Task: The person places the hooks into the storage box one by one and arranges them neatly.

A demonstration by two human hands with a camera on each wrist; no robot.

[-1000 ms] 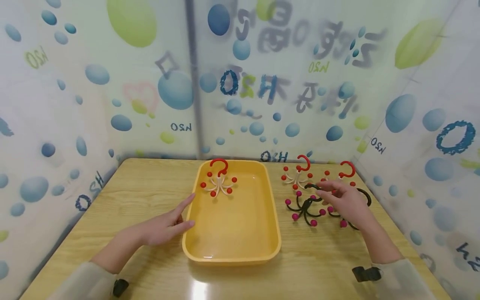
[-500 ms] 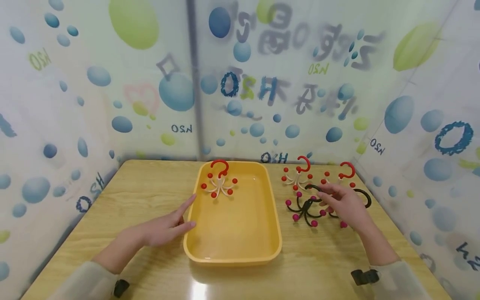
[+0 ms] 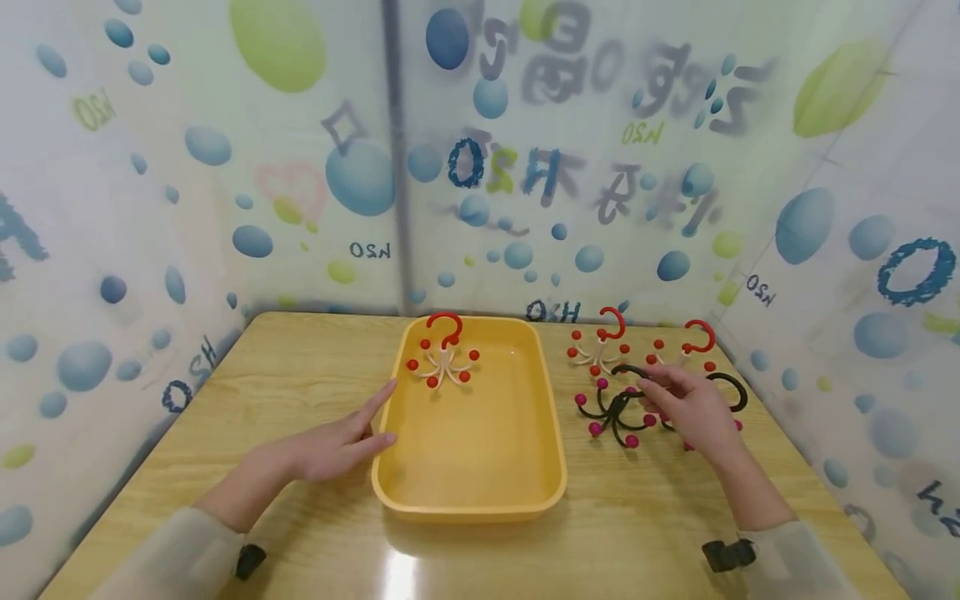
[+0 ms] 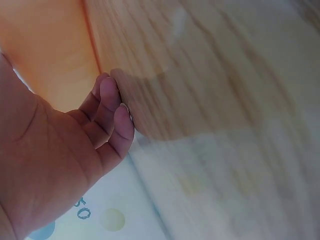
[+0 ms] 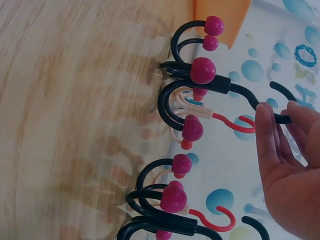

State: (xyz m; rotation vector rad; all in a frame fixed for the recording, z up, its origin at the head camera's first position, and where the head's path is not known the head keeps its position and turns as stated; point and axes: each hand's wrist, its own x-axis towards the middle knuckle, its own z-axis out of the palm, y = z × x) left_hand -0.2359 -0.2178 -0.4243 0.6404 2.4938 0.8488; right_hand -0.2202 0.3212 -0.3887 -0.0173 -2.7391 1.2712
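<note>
My right hand pinches the curved hook of a black claw hanger with magenta ball tips. The right wrist view shows thumb and fingertips on that hook, while the black hanger's curved arms stand on the table. My left hand touches the left rim of a yellow tray with index finger and thumb extended. Several of its fingers rest against the wooden table. Inside the tray, near its back left corner, stands a white claw hanger with red balls and a red hook.
Behind my right hand stand two more white-and-red hangers, one left and one right. Another black hanger is partly hidden by that hand. Patterned curtains enclose the wooden table at the back and sides.
The camera view shifts slightly. My right hand keeps its pinch on the black hanger's hook, and my left hand stays at the tray rim. No object visibly moves.
</note>
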